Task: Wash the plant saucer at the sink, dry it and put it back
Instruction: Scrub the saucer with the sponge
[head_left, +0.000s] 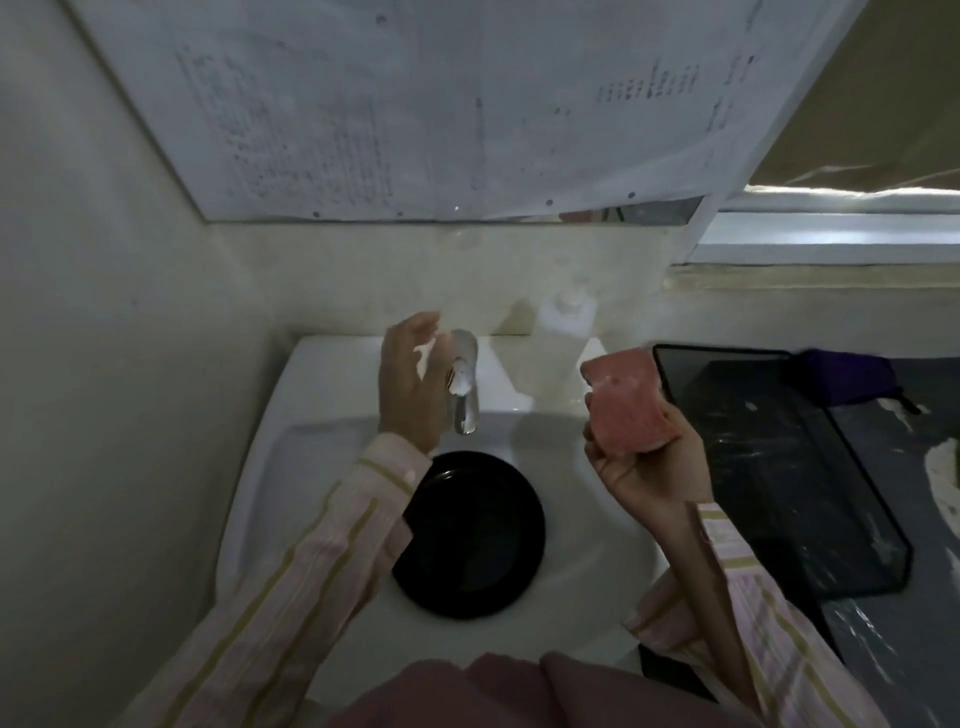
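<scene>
Head view over our sink (322, 384): our left sleeve (332, 535) hides the left edge of the black plant saucer (470, 535), which lies in the white basin below the faucet (464, 384). We cannot tell whether our left hand (410, 384), fingers loosely spread, touches the faucet. Our right hand (644, 467) curls its fingers round a pink sponge (623, 405). A pale bottle (563, 322) behind is blurred; what the dark tray (779, 467) holds is unclear.
</scene>
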